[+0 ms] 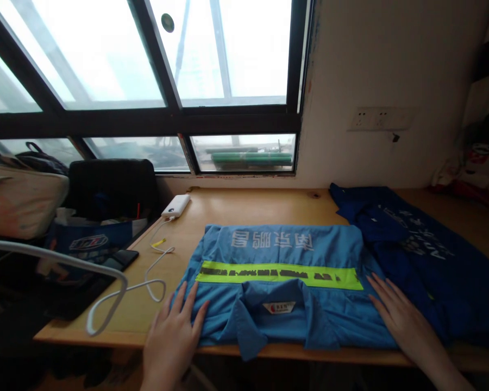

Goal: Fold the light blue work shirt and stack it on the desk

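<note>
A light blue work shirt (277, 255) with a yellow-green reflective stripe (277, 274) lies folded on the wooden desk (244, 209), collar toward me. My left hand (173, 336) rests flat on the shirt's left edge, fingers spread and open. At the shirt's right edge lies my right hand (403, 320), also flat with fingers stretched out. Neither hand holds anything.
A darker blue garment (424, 244) lies to the right of the folded shirt. A white power bank (176, 206) with a white cable (155, 271) sits at the back left. Bags (22, 201), a dark chair back (112, 187) and a phone (120, 259) crowd the left side. A window is behind.
</note>
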